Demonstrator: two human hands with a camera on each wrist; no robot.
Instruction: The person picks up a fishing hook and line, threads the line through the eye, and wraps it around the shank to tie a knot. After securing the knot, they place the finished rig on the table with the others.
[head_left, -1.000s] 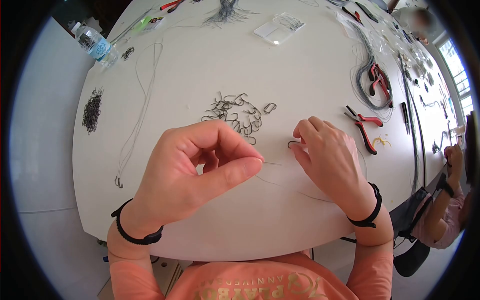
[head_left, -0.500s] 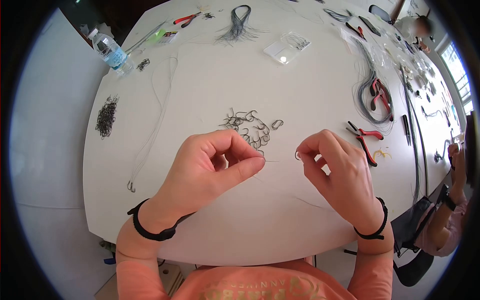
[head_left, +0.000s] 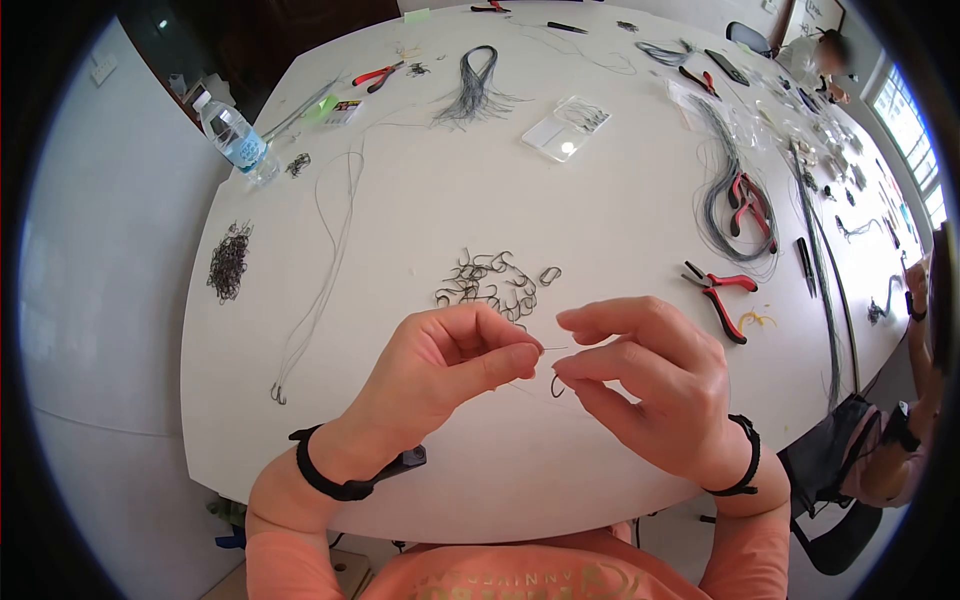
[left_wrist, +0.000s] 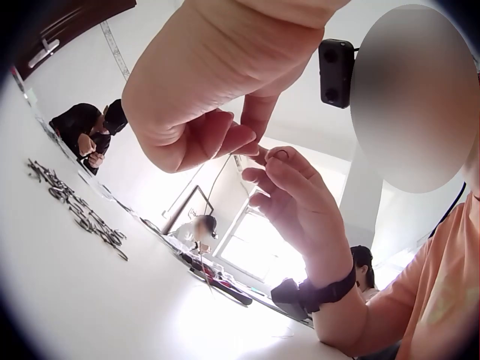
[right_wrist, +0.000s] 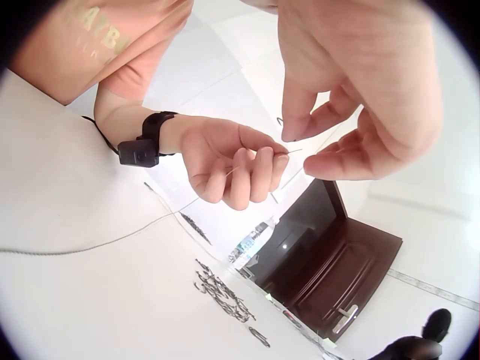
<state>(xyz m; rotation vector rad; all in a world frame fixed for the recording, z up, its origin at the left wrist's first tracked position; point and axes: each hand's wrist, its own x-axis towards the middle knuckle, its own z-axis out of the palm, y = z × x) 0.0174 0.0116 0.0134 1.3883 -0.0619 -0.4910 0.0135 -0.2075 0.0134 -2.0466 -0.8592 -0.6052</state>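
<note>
My left hand pinches a thin line between thumb and index finger. A short end of it sticks out past the fingertips toward the right hand. Between the thumb and a finger of my right hand is a dark fish hook, its bend hanging below the fingertips. The right index finger is raised and stretched out above it. Both hands are close together over the front of the table, the line's end near the hook. Behind them lies a loose pile of fish hooks, with a small separate bit of hooks beside it.
Red-handled pliers lie open at the right, near a coil of grey line. A clear plastic box and a line bundle lie farther back. At the left are a dark hook heap and a water bottle.
My right hand has moved left, bringing the hook close to the line's end, and its index finger has lifted away. The left hand keeps its pinch. The head view has shifted.
</note>
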